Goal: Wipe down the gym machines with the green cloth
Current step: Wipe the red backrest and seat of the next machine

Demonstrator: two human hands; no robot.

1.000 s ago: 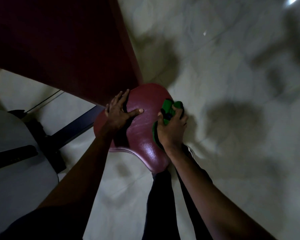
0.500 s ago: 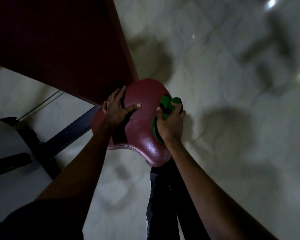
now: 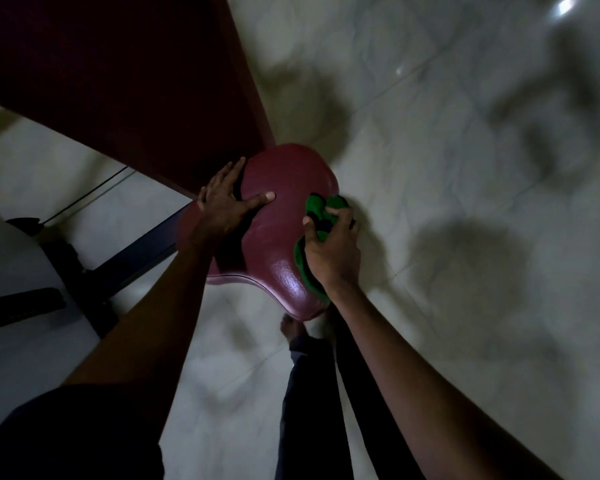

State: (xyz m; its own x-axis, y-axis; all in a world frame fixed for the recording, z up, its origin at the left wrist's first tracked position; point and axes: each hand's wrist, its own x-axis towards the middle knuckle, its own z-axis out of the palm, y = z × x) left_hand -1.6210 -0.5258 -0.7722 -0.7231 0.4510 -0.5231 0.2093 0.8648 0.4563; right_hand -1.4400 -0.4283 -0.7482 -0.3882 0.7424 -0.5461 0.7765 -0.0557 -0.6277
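Near the centre of a dim, downward view, a person leans over the maroon padded seat [image 3: 278,244] of a gym machine. At about nine o'clock on the seat, the left hand [image 3: 222,206] lies flat with its fingers straight and spread. It holds nothing and presses on the padding. At three o'clock, on the seat's edge, the right hand [image 3: 329,252] is curled round a bunched green cloth [image 3: 317,206]. The cloth bulges past the fingers at twelve o'clock and shows again beneath the palm. It touches the seat edge. A larger dark maroon pad [image 3: 118,81] fills the view toward ten o'clock, and pale floor tiles [image 3: 447,150] lie beyond. The cloth looks soft, light and easily wadded, so a full-fist hold on its middle should suit it. The seat's glossy skin looks smooth and probably slick, best steadied with a flat palm on top.
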